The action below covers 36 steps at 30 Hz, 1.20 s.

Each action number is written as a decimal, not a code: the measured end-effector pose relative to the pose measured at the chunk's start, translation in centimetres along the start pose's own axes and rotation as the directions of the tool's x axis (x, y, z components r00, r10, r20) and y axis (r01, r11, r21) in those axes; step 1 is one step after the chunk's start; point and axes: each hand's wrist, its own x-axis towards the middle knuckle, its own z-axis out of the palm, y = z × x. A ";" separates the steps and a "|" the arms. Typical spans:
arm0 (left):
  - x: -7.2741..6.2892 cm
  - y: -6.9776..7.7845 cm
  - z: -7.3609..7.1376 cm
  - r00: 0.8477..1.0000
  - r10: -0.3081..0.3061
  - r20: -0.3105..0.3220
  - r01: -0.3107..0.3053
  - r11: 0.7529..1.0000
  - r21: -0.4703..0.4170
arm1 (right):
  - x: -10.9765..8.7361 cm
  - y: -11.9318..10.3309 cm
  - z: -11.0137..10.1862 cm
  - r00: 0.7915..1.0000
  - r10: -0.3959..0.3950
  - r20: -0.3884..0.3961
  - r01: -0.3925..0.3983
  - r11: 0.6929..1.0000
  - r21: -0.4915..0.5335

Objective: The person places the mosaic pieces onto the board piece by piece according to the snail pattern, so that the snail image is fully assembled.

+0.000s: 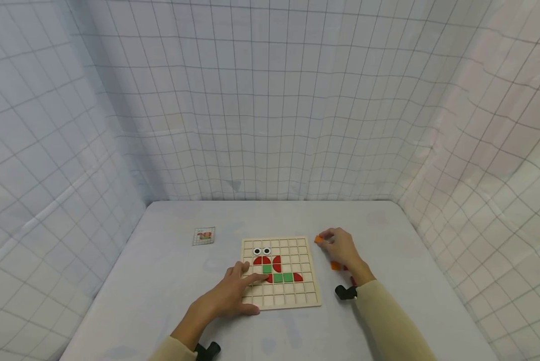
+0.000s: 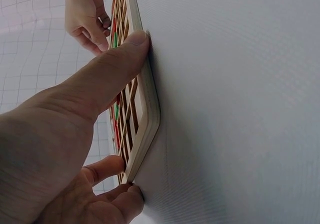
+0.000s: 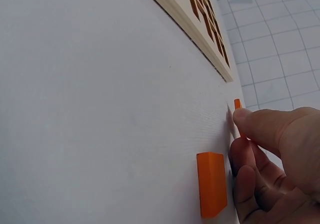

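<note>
My left hand (image 1: 231,293) holds a wooden grid board (image 1: 303,298) at its near left corner. Its thumb (image 2: 117,59) lies on the near edge, other fingers bend against the left side, and the index fingertip touches a red piece (image 1: 270,279) in the grid. On the board are two eye pieces (image 1: 261,251), several red rounded pieces (image 1: 277,263) and green squares (image 1: 283,277). Right of the board, my right hand (image 1: 342,248) pinches a small flat orange piece (image 3: 237,104) between thumb and fingers. Another orange piece (image 3: 212,184) lies close under that hand.
A small picture card (image 1: 204,235) with a coloured figure on a grid lies left of the board. Red bits (image 1: 353,281) show partly behind the right wrist. Checked white curtains (image 1: 270,100) enclose the white table (image 1: 161,281) at the back and sides.
</note>
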 end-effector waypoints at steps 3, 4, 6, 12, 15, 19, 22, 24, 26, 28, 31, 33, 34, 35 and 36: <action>0.0 0.1 0.0 1.000 -0.008 0.001 0.008 1.000 0.001 | -0.2 0.0 0.1 1.000 -0.001 0.008 0.001 1.000 0.004; 0.0 0.1 0.0 1.000 -0.011 0.002 0.011 1.000 0.002 | -0.3 0.0 0.1 1.000 -0.002 0.012 0.002 1.000 0.005; 0.0 0.1 0.0 1.000 -0.018 0.001 0.018 1.000 0.008 | -0.4 0.0 0.3 1.000 -0.006 0.021 0.006 1.000 0.011; -0.1 0.2 0.1 1.000 -0.016 -0.001 0.016 1.000 0.003 | -0.9 -0.5 0.3 0.999 0.006 0.047 -0.007 1.000 0.022; -0.1 0.2 0.1 1.000 -0.008 -0.006 0.008 1.000 0.000 | -1.3 -1.0 0.2 0.998 0.005 0.055 -0.007 0.999 0.033; -0.1 0.3 0.1 1.000 0.001 -0.012 -0.001 1.000 0.004 | -1.7 -1.4 0.2 0.998 -0.009 0.058 0.007 0.999 0.049; 0.0 0.3 0.1 1.000 -0.002 -0.011 0.002 1.000 0.008 | -2.0 -1.8 0.3 0.998 -0.027 0.059 0.023 0.998 0.058; 0.1 0.3 0.0 1.000 -0.005 -0.016 0.005 1.000 0.013 | -2.1 -2.1 0.4 0.997 -0.047 0.060 0.043 0.997 0.065; 0.2 0.3 0.0 1.000 -0.004 -0.018 0.004 1.000 0.017 | -2.3 -2.5 0.5 0.995 -0.072 0.064 0.067 0.995 0.072; 0.2 0.3 -0.1 1.000 0.002 -0.020 -0.001 1.000 0.017 | -2.5 -2.8 0.6 0.993 -0.096 0.068 0.092 0.993 0.073; 0.2 0.2 -0.1 1.000 0.012 -0.016 -0.012 1.000 0.020 | -2.8 -3.2 0.9 0.988 -0.135 0.081 0.131 0.990 0.056; 0.2 0.2 -0.1 1.000 0.015 -0.014 -0.015 1.000 0.016 | -2.9 -3.3 1.2 0.985 -0.150 0.088 0.147 0.988 0.044; 0.2 0.2 -0.1 1.000 0.015 -0.013 -0.015 1.000 0.014 | -3.0 -3.3 1.3 0.983 -0.157 0.093 0.154 0.987 0.037; 0.2 0.2 -0.1 1.000 0.015 -0.010 -0.015 1.000 0.011 | -3.1 -3.3 1.5 0.982 -0.164 0.094 0.161 0.986 0.031; 0.2 0.3 -0.1 1.000 0.014 -0.008 -0.014 1.000 0.007 | -3.2 -3.3 1.6 0.981 -0.167 0.098 0.164 0.986 0.032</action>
